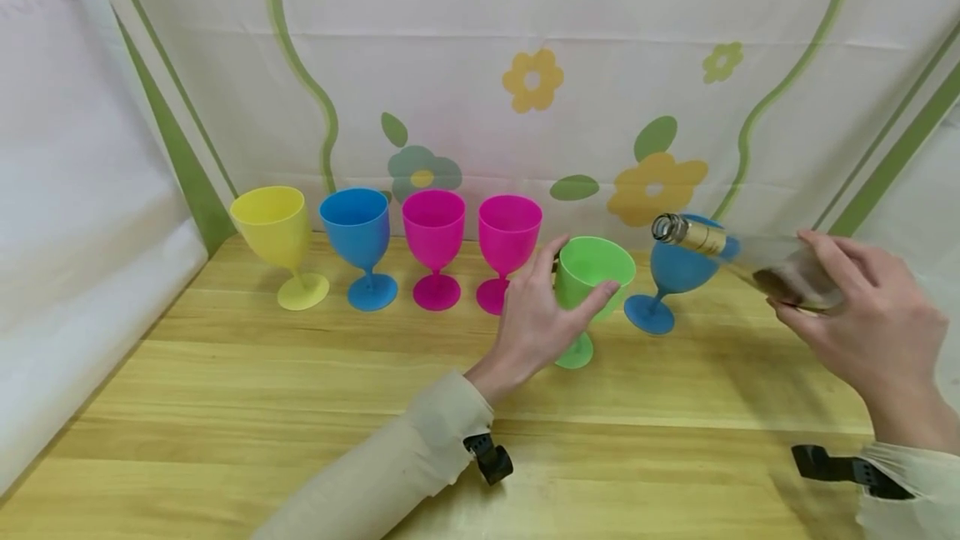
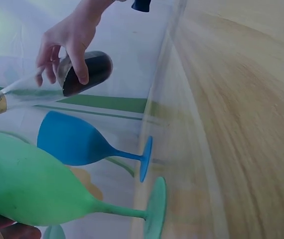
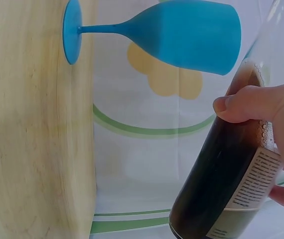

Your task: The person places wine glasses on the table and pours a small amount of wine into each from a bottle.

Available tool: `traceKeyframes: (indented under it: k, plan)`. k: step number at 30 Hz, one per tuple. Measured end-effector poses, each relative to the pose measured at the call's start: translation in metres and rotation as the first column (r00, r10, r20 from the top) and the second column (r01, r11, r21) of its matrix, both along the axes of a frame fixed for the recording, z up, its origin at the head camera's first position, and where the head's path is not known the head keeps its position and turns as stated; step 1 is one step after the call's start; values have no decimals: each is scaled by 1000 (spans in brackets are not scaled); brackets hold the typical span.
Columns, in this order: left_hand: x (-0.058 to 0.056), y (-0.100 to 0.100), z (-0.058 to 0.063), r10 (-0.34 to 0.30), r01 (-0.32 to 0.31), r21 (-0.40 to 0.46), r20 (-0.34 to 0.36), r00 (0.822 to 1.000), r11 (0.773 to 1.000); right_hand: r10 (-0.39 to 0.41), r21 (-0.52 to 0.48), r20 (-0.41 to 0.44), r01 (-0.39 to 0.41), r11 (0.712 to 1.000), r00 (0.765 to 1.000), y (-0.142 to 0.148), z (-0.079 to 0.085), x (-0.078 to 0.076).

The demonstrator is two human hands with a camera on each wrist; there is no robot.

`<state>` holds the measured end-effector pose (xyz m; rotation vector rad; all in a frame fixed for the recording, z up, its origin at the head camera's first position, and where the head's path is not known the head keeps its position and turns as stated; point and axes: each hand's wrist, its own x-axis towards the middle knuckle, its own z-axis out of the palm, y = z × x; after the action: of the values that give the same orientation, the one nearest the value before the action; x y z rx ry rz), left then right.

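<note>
In the head view my left hand [image 1: 542, 315] grips the bowl of a green goblet [image 1: 592, 261] between thumb and fingers; its foot is at the tabletop. My right hand [image 1: 873, 315] holds a clear glass bottle [image 3: 231, 154] around its lower body, above the table. The bottle tilts, its open neck [image 1: 686, 233] pointing left toward the green goblet. Dark liquid [image 2: 89, 73] lies in the bottle's base end, and a printed label shows in the right wrist view. A blue goblet [image 1: 678, 269] stands just behind the bottle neck, partly hidden by it.
Left of the green goblet stand a yellow goblet [image 1: 273, 227], another blue goblet [image 1: 358, 232] and two magenta goblets [image 1: 435, 232] in a row. They are on a wooden table [image 1: 300, 407]. A white flowered curtain [image 1: 465, 65] hangs right behind them.
</note>
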<state>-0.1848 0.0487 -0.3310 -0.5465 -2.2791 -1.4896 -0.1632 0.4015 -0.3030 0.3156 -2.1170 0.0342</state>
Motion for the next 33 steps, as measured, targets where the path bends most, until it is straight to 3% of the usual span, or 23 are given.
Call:
traceKeyframes:
  k: [11, 18, 33]
  plan:
    - [0, 5, -1, -5, 4, 10, 36, 999, 1000, -24, 116, 82, 15, 993, 996, 5, 8, 8]
    - [0, 5, -2, 0, 0, 17, 19, 1000, 1000, 22, 63, 1, -22, 998, 1000, 2, 5, 3]
    - [2, 6, -2, -8, 7, 27, 38, 999, 1000, 19, 119, -8, -17, 993, 1000, -2, 8, 6]
